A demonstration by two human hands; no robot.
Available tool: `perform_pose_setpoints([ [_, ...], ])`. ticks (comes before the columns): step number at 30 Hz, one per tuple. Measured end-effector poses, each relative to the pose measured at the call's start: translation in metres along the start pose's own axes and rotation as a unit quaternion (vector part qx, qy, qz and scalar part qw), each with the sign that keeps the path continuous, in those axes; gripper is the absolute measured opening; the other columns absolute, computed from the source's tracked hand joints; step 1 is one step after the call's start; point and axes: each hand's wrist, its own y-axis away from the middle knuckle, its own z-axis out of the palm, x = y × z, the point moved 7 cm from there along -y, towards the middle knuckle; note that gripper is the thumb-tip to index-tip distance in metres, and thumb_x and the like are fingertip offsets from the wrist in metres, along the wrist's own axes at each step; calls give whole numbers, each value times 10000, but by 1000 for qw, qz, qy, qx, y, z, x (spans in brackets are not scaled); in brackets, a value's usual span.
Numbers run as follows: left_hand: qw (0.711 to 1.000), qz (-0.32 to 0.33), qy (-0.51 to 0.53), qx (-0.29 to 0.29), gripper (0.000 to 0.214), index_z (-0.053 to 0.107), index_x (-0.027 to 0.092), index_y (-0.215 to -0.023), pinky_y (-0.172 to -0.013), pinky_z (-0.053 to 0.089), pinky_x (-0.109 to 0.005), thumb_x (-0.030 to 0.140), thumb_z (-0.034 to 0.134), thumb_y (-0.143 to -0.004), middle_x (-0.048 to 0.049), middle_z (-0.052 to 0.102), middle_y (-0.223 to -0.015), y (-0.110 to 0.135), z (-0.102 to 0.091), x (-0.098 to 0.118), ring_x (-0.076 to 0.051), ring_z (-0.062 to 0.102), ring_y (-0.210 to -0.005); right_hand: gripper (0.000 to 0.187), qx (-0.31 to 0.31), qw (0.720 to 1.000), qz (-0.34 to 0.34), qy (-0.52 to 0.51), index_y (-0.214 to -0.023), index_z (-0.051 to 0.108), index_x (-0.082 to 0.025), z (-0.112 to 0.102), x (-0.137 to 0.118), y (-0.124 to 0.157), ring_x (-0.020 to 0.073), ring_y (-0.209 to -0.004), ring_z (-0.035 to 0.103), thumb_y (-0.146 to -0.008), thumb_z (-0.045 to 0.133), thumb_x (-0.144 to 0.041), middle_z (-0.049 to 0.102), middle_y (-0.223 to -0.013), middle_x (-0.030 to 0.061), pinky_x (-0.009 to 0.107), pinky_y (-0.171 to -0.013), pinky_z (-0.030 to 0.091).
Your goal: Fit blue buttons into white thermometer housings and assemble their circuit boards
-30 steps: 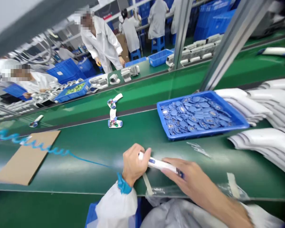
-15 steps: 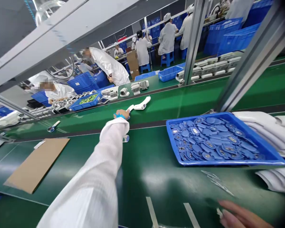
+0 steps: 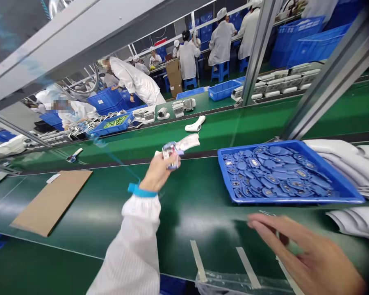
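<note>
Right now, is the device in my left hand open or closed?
Open: the device in your left hand shows bare inner parts at its blue end; blur hides detail.

We held a scanner-like device (image 3: 180, 146) in our left hand (image 3: 158, 172), its bluish head (image 3: 169, 150) in our grasp and its white handle (image 3: 189, 141) pointing right and slightly upward. The head lay open, circuit parts (image 3: 171, 154) showing, though we could not make out their details.
</note>
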Motion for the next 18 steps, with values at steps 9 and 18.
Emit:
perform_pose_setpoints([
  [9,993,35,-38,-110,215,608,178,-1015,-736,415,-260,273,728,-864,-9,619,-901,159,58,-54,-146,520,-806,241,-3,994,-107,-7,-1083,726,-284,8,-66,-34,199,-972,674,-1025,513,-379,755,-1075,2,384,-889,505],
  [18,961,125,-227,-93,116,585,208,-1037,-818,386,-329,184,488,-977,-54,628,-990,174,67,-52,-210,548,-906,331,-12,989,-131,72,-859,658,-236,-7,-88,-14,177,-754,558,-1058,412,-329,683,-842,10,347,-683,337],
])
